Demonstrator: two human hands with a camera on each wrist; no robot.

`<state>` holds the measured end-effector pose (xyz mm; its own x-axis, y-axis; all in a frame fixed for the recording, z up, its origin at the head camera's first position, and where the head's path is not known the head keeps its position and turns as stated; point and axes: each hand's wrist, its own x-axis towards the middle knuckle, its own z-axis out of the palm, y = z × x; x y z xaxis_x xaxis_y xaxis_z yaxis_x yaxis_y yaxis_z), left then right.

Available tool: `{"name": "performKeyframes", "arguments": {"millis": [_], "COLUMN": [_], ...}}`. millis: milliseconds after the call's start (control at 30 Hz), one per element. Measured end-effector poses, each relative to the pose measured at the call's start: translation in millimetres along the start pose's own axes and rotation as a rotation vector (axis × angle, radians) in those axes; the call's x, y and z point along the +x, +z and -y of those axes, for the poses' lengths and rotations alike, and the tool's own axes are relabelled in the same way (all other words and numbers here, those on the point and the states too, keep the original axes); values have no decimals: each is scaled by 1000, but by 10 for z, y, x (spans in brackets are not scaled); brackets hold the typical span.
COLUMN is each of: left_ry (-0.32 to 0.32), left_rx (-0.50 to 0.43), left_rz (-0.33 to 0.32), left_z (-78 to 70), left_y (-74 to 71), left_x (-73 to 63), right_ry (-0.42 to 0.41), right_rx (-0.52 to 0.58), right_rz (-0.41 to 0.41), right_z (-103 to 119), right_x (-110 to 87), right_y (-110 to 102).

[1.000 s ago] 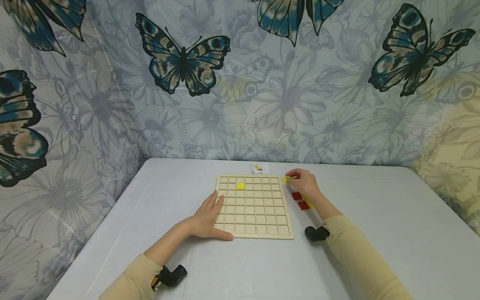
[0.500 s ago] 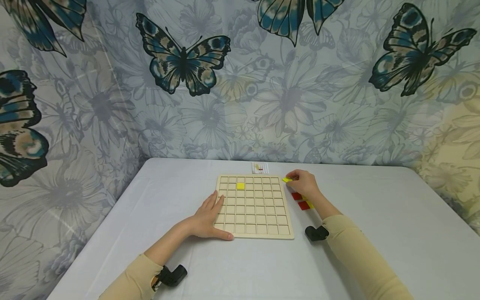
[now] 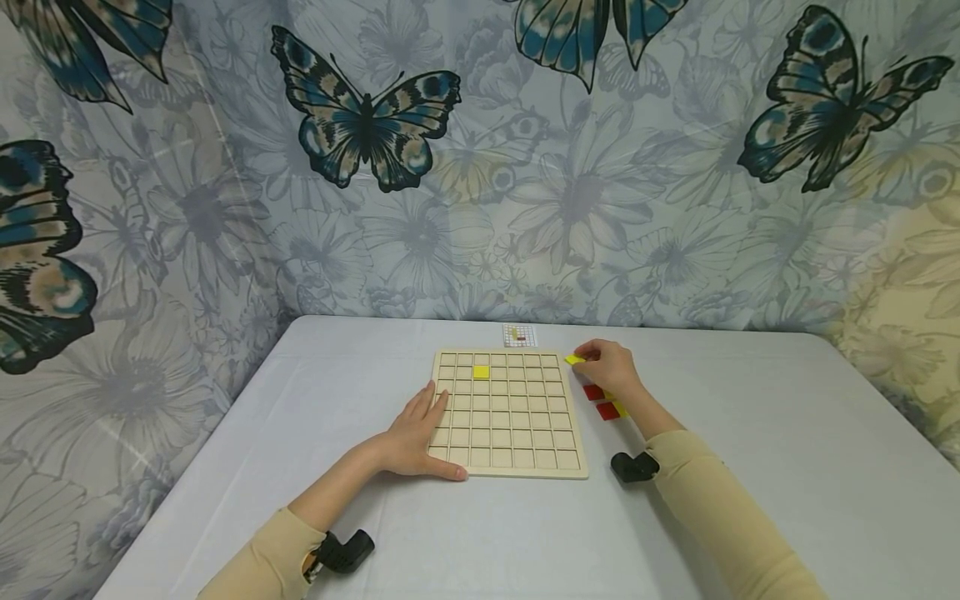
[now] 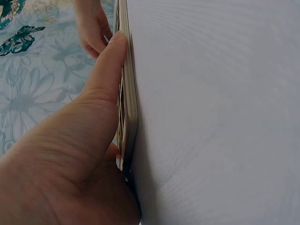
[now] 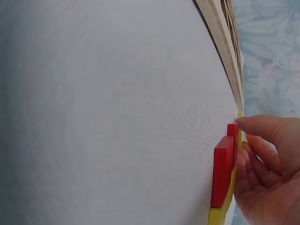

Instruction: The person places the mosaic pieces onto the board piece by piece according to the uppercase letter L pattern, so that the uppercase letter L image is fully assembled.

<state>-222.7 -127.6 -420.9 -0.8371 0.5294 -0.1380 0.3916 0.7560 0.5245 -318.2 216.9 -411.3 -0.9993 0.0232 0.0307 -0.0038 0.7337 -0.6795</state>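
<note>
The right hand pinches a yellow tile, two red tiles near its wrist; the left hand, fingers spread, rests on the grid board between both hands.

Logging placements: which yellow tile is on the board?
The yellow tile in the second row from the far edge, third column from the left; the other visible yellow tiles are right of the board.

The grid board is pale, matt wood. The table covering is matt, finely textured cloth. Red tiles at the grid board's 3 o'clock appear smooth. The card at 12 o'clock resembles paper.
</note>
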Motion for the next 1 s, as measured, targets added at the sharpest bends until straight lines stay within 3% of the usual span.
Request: {"name": "performKeyframes", "arguments": {"millis": [333, 700, 1000], "left_ry": [8, 4, 9], "left_rx": [16, 15, 12], "left_rz": [1, 0, -2], "left_z": [5, -2, -4], "left_y": [2, 0, -2], "left_x": [-1, 3, 3], "right_ry": [-5, 6, 0], "right_rx": [-12, 82, 143], "right_rz": [-31, -26, 3], "right_z": [-18, -1, 142], "right_x": [-6, -108, -214], "right_y": [-3, -11, 92]}}
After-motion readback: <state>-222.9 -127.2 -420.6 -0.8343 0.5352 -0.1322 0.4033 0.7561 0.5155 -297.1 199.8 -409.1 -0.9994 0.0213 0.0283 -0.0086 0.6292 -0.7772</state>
